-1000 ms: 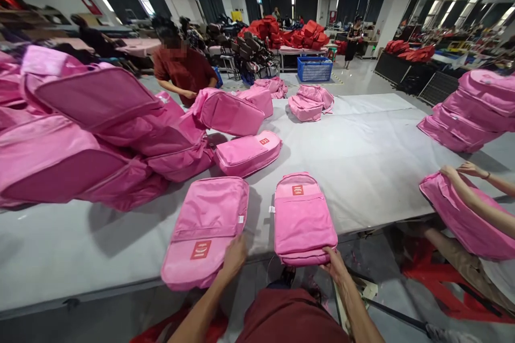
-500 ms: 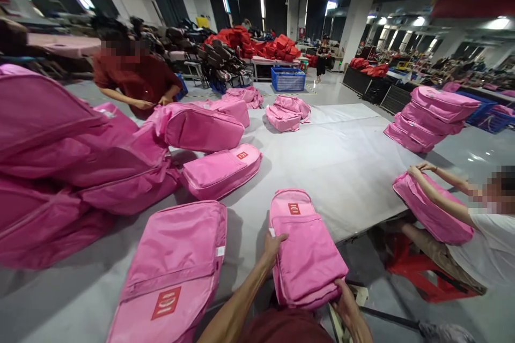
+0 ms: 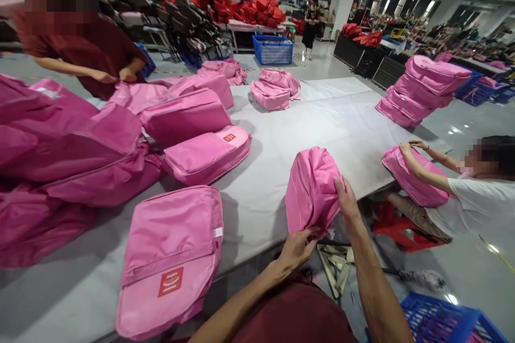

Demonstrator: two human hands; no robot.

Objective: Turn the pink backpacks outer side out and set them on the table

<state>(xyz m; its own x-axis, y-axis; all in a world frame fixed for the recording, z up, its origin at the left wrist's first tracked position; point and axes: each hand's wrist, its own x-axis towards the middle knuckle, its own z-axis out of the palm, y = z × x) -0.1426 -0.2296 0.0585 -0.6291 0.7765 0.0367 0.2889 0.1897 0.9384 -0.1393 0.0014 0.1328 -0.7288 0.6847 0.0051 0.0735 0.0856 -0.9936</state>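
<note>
A pink bag [image 3: 311, 190] stands tilted up at the table's front edge, between my two hands. My left hand [image 3: 298, 249] has its fingers closed on the bag's lower near edge. Higher up, my right hand [image 3: 346, 198] grips its right side, thumb toward me. The bag's red label is out of sight. To the left, another pink bag [image 3: 173, 246] lies flat, red label toward me and a small white tag on its right edge. Beyond it rests a pink bag [image 3: 207, 154] with a red label.
Pink bags [image 3: 80, 155] heap up on the left of the white table [image 3: 265, 171]. A person in dark red stands behind them. At right, a seated person handles a pink bag [image 3: 418, 177] near a pink stack [image 3: 422, 91]. A blue crate [image 3: 446, 316] is at lower right.
The bag at my hands was lying flat with its label showing and is now tipped upright. My right hand has moved up its right side, my left down to its near edge. The view has shifted.
</note>
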